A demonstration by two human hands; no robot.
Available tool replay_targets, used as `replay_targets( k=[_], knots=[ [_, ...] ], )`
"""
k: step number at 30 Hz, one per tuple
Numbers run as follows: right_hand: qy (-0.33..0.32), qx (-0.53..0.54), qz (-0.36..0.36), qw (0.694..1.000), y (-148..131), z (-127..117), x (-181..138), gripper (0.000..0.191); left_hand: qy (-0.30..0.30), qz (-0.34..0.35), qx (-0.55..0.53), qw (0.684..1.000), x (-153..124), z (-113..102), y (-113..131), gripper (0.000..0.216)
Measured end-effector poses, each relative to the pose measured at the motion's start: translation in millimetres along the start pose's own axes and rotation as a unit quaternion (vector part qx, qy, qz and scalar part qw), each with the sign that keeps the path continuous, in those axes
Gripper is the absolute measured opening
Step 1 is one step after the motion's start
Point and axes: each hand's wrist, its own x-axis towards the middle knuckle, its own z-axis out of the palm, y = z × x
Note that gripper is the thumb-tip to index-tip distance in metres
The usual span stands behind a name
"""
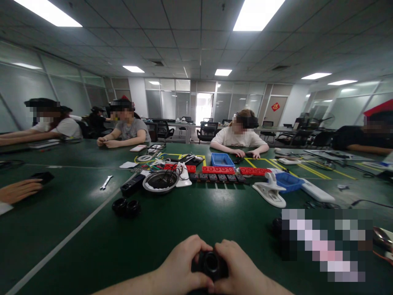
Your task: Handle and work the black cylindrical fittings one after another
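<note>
Close to me, low in the middle of the head view, both my hands are wrapped round one black part with a round opening (211, 261) facing up. My left hand (187, 262) grips its left side with curled fingers, the thumb low in front. From the right, my right hand (235, 262) closes on it, and the two thumbs nearly meet. Its lower portion is hidden, so its exact kind does not show. Farther off to the left, two black ring-like pieces (125, 207) lie side by side on the green table (92, 250).
Beyond my hands are a metal bowl (161, 189) with dark cables, red socket strips (217, 169), blue trays (221, 159) and a white clip base (270, 193). A wrench (106, 182) lies left. Another person's hand (20, 192) holds something black. Several people sit around.
</note>
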Motion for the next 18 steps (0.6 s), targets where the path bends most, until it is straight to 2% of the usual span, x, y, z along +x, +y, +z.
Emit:
replay_targets(
  k=[4,10,14,18],
  knots=[
    [0.046,-0.052,-0.002,0.998,-7,3,-2,0.045,0.027,-0.004,0.007,1.0,1,5,-4,0.045],
    [-0.054,0.077,-0.065,0.993,-5,-21,-6,0.057,-0.034,0.02,-0.051,0.998,4,-3,-10,0.048],
    [-0.103,0.111,-0.092,0.984,1,-30,-3,0.042,-0.08,0.007,-0.096,0.992,4,-10,-8,0.046],
    [-0.102,0.114,-0.077,0.985,4,-27,0,0.027,-0.082,-0.011,-0.114,0.99,2,-9,-5,0.048]
  ],
)
